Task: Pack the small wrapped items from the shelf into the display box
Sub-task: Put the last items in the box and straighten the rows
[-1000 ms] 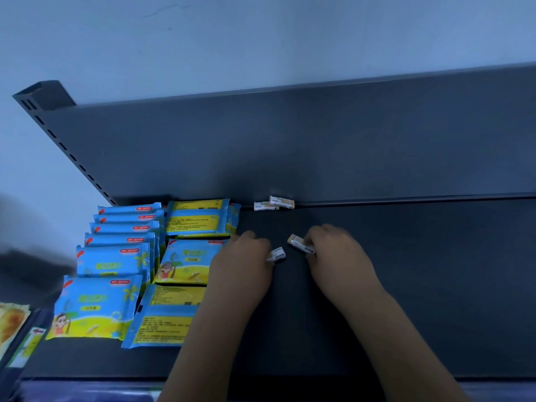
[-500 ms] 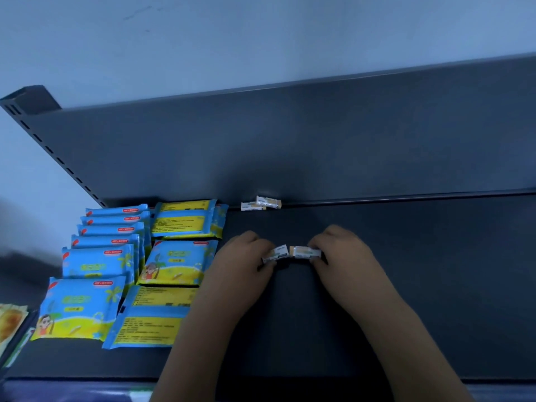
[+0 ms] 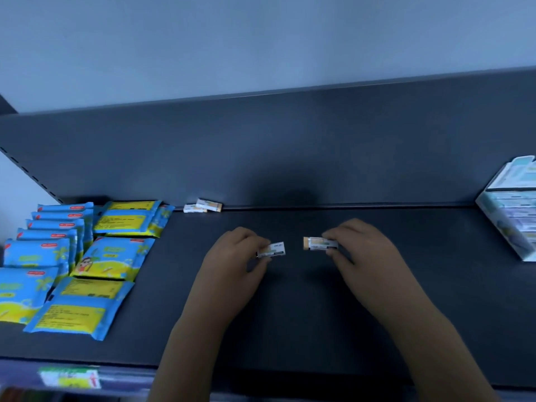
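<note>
**Two hands, each holding one small wrapped item, draw apart over a dark shelf**

Half a second ago the two items met almost end to end between the hands. Now a gap has opened between them, and the view has swung right, bringing the display box [image 3: 510,216] into sight at the right edge.

The left hand [image 3: 232,256] pinches the left wrapped item [image 3: 272,250], small and white, between thumb and fingertips. The item sticks out to the right of the fingers. The right hand [image 3: 365,250] pinches the right wrapped item [image 3: 319,244] the same way, its tan end pointing left toward the other hand. Whether either item touches the shelf [image 3: 290,314] below cannot be told.

The pick-up looks finished, and the carry to the box looks like the step in hand. The box stands well to the right of the right hand, and farther still from the left, against the back panel. It seems to hold rows of pale items, though they are blurred. The next move likely calls for taking both items rightward and turning each to lie with those rows.

Two loose wrapped items [image 3: 203,206] wait beyond and left of the left hand, overlapping at the back panel. Blue and yellow packets [image 3: 110,256] lie farther left.
</note>
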Motion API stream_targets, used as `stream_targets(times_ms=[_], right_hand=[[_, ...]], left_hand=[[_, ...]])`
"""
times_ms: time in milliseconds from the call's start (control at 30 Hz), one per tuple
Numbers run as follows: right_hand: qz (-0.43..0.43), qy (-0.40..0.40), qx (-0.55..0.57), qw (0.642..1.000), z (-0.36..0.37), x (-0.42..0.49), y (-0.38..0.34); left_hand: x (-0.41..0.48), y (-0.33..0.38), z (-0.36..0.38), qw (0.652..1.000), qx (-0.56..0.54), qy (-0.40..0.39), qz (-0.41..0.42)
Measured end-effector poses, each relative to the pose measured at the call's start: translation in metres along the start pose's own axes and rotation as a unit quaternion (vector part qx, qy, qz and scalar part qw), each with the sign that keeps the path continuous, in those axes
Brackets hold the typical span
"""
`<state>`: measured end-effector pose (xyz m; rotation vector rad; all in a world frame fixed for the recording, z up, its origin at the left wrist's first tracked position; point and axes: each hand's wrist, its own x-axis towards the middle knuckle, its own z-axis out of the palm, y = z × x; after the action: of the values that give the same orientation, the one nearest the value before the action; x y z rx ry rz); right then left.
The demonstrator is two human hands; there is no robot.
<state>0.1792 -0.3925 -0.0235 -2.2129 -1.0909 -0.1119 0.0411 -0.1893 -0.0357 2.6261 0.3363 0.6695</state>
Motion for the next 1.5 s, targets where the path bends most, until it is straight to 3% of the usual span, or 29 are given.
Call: stream_targets(times_ms=[333,867,1133,1500], right_hand=[[0.008,-0.009,0.018,1.000,-0.038,-0.035,0.035],[0.045,0.074,0.053,0.995,-0.085,-0.074,0.077],[0.028,0.102,0.042,0.994,-0.151,-0.099,0.156],[-0.015,0.093,0.015,0.995,-0.266,-0.122,0.285]], left_hand=[[-0.008,0.060,0.024,1.000,0.006,0.021,0.010],[0.018,0.126,0.057,0.997,-0.024,-0.007,0.068],[0.044,0.216,0.115,0.996,-0.047,-0.011,0.070],[0.056,0.354,0.210,0.999,-0.040,0.015,-0.003]])
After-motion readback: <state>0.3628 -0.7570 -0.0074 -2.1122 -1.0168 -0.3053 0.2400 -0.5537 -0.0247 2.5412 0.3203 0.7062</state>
